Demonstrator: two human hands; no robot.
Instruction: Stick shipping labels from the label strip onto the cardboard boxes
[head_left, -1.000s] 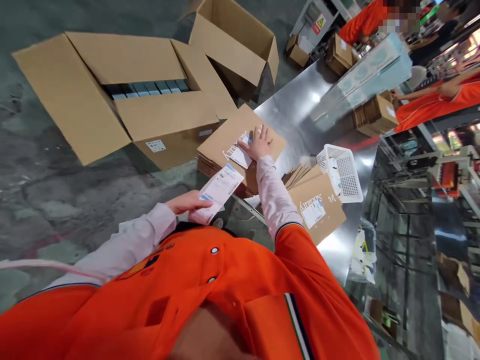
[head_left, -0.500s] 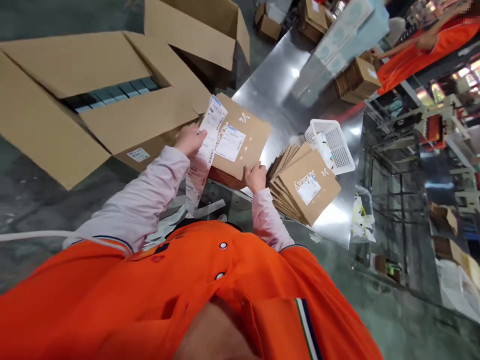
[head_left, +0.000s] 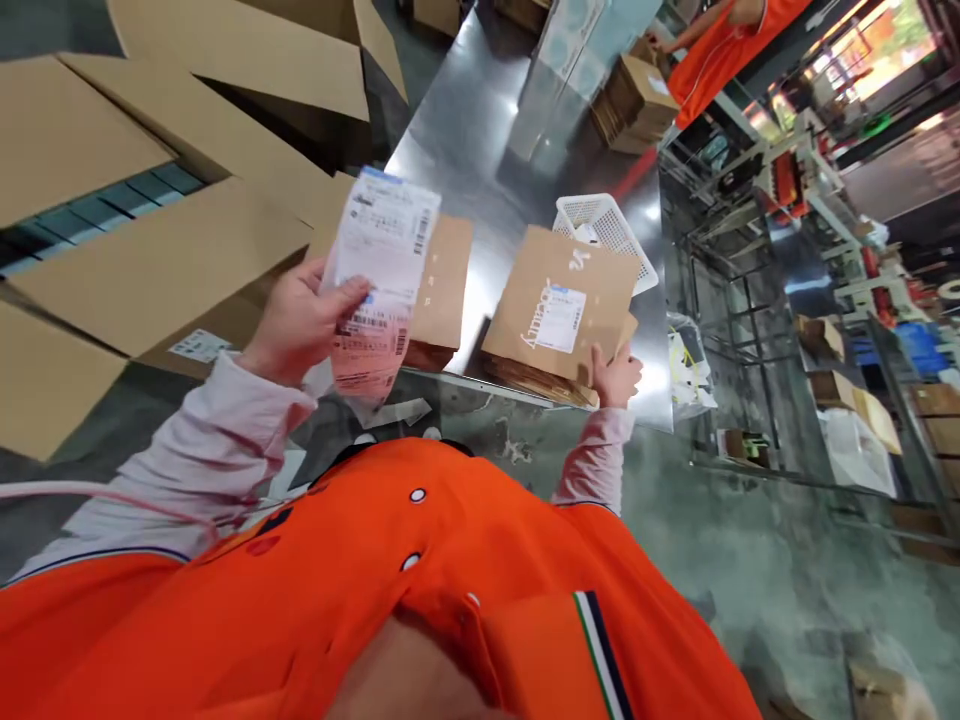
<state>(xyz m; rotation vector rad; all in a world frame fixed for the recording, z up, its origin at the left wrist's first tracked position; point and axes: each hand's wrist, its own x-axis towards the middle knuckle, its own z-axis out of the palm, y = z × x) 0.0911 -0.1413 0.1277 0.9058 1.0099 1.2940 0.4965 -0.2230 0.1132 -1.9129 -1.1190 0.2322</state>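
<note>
A worker's left hand [head_left: 296,320] grips a strip of printed labels [head_left: 379,275] held above the near edge of the steel desk [head_left: 480,140], thumb pinched across the paper. The strip runs lengthwise from its white top sheet down toward the wearer, its long axis tilted slightly right at the top; the lower sheet is pinkish, with barcodes and fine print too small to read. The strip hides part of a flat brown carton [head_left: 439,285] lying at the desk's near edge.

The right hand [head_left: 616,378] clasps the near right corner of a stack of flat cartons [head_left: 559,315], fingers curled around its edge. The top carton is brown, bears a white label and white script lettering, and lies with its long axis running away from the wearer toward the far edge.

A white mesh basket [head_left: 600,222] sits just behind the stack, partly hidden by it. Open cardboard boxes [head_left: 172,250] stand on the floor beside the desk's left edge, cut off by the frame. At the far end, another person's orange sleeve [head_left: 712,50] reaches over more cartons.
</note>
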